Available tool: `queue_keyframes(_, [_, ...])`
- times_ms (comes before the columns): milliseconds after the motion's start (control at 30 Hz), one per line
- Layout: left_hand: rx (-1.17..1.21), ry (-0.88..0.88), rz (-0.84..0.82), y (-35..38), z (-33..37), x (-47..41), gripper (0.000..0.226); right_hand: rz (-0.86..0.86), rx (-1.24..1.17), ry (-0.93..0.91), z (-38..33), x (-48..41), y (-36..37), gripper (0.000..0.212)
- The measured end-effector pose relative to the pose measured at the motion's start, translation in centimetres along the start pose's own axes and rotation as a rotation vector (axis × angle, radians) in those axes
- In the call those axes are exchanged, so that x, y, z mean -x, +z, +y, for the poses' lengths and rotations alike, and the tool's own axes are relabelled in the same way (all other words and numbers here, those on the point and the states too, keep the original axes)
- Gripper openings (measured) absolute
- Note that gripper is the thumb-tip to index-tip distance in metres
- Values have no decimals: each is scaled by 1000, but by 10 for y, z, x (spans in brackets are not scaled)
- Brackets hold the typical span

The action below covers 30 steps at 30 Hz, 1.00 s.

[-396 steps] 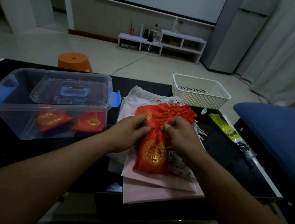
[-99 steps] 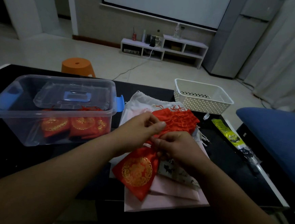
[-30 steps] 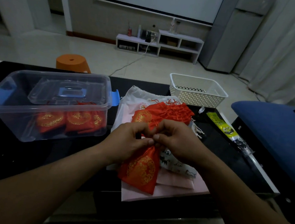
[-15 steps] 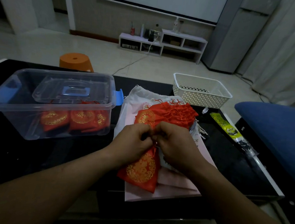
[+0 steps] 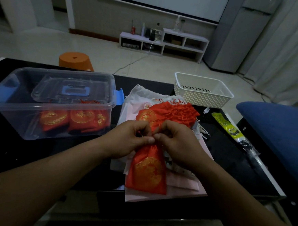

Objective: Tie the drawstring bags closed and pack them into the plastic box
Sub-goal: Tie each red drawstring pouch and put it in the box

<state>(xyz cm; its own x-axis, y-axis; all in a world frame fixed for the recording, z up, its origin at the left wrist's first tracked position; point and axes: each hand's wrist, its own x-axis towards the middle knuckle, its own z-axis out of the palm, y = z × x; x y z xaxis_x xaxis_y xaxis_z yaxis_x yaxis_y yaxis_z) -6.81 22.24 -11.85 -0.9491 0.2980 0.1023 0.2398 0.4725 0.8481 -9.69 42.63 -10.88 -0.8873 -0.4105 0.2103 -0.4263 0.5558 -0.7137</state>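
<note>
While hands [image 5: 126,140] [image 5: 179,145] pinch bag [image 5: 148,171], cord [image 5: 139,134] mostly hidden

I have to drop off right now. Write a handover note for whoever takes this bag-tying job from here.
Left hand: pinches the drawstring at the neck of the red bag.
Right hand: pinches the same neck, thumbs meeting.
The red bag lies on pink cloth bags. A pile of red bags waits behind the hands. The plastic box, on the left, holds about three packed bags.
Done: those in the box.
Left: finish this knot, box the bag, then work through the pile.
</note>
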Motion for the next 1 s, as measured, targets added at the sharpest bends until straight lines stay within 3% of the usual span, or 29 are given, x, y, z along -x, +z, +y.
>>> queue_keyframes(167, [178, -65, -3, 3, 3, 4, 19, 32, -34, 90, 0, 0, -1, 10])
queue_keyframes(567, [29, -52, 32, 3, 1, 6, 14, 225, 9, 88, -3, 4, -3, 11])
queue_keyframes(833, [499, -369, 58, 26, 21, 7, 33, 262, 32, 59, -6, 1, -4, 7])
queue_keyframes(933, [565, -329, 91, 29, 22, 9, 17, 264, -56, 79, -8, 0, -4, 2])
queue_keyframes(1000, [565, -294, 131, 26, 23, 9, 17, 224, -214, 172, -9, 0, -5, 11])
